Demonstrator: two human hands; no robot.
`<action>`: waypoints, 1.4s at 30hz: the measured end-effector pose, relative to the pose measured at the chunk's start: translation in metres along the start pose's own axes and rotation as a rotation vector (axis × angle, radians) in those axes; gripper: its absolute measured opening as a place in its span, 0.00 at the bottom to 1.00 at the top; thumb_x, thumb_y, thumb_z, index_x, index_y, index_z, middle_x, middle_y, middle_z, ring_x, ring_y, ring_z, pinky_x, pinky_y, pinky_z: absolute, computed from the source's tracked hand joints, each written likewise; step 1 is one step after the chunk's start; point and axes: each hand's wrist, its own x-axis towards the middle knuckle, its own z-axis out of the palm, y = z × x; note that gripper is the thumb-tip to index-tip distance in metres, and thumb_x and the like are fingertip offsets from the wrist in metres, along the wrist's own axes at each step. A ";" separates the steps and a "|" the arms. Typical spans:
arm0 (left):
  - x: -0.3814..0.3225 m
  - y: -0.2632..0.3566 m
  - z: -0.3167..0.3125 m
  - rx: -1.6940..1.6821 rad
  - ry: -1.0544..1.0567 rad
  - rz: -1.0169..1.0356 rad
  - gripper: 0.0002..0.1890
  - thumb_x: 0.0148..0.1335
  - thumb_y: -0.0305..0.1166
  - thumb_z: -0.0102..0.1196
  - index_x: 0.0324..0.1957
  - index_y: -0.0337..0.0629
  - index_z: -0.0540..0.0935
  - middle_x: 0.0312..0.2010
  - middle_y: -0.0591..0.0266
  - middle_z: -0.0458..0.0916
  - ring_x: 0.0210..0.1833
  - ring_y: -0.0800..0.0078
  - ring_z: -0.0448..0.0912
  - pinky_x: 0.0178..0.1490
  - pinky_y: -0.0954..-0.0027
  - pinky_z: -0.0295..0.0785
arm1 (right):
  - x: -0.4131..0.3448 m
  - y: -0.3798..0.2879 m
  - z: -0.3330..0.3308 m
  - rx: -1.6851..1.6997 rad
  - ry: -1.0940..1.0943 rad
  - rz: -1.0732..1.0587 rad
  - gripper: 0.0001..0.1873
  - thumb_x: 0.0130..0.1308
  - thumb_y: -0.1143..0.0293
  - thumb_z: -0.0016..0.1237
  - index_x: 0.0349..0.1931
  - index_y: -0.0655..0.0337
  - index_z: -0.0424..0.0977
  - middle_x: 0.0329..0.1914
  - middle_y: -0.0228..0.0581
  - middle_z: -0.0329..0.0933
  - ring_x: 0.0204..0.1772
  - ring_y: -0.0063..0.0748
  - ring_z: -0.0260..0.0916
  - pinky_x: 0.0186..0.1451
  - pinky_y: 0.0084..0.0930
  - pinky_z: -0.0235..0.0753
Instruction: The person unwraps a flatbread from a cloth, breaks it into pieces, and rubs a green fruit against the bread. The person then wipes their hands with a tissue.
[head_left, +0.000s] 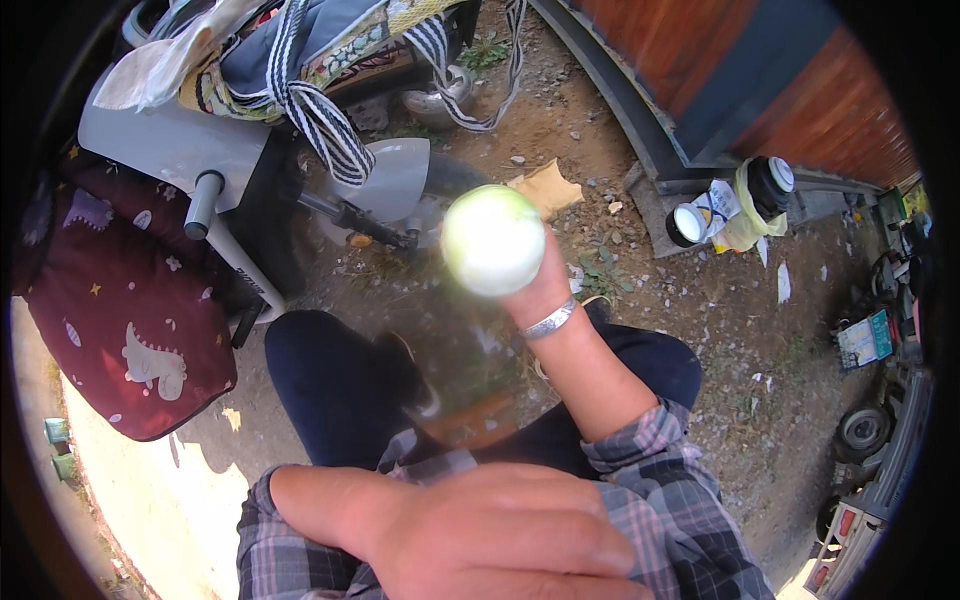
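Observation:
A round, smooth object, pale green at the top left and glossy white elsewhere, is held out in front of my knees; it looks like a peeled fruit or a vegetable, but I cannot settle which. My right hand grips it from behind and below, so most of the fingers are hidden. A silver bracelet circles that wrist. My left hand is close to the camera at the bottom, back upwards and fingers bent. Its palm and fingertips are out of sight, so whether it holds something cannot be seen.
A parked scooter stands to the left with a maroon dinosaur-print cover and a bag with a striped strap. Cardboard lies on the stony ground ahead. Cups and a plastic bag sit by the brown wall.

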 end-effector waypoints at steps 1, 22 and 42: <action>-0.001 0.000 -0.001 -0.003 -0.003 -0.004 0.10 0.68 0.30 0.66 0.41 0.31 0.89 0.34 0.54 0.84 0.30 0.61 0.82 0.29 0.64 0.75 | 0.000 0.000 0.000 0.002 -0.004 0.002 0.17 0.83 0.60 0.43 0.56 0.62 0.79 0.53 0.44 0.87 0.55 0.43 0.86 0.61 0.44 0.86; 0.015 0.013 -0.033 -0.385 -0.148 -0.581 0.11 0.77 0.28 0.58 0.52 0.30 0.85 0.45 0.46 0.84 0.38 0.56 0.81 0.44 0.58 0.78 | -0.001 -0.005 -0.003 0.090 -0.111 -0.019 0.14 0.81 0.61 0.46 0.54 0.60 0.79 0.51 0.41 0.87 0.53 0.40 0.86 0.59 0.42 0.86; 0.018 0.012 -0.034 -0.330 -0.242 -0.621 0.18 0.75 0.26 0.58 0.64 0.30 0.78 0.50 0.48 0.83 0.47 0.55 0.83 0.51 0.60 0.77 | -0.002 -0.009 0.002 0.095 -0.079 -0.010 0.15 0.84 0.60 0.42 0.55 0.59 0.78 0.52 0.42 0.87 0.55 0.42 0.85 0.61 0.44 0.85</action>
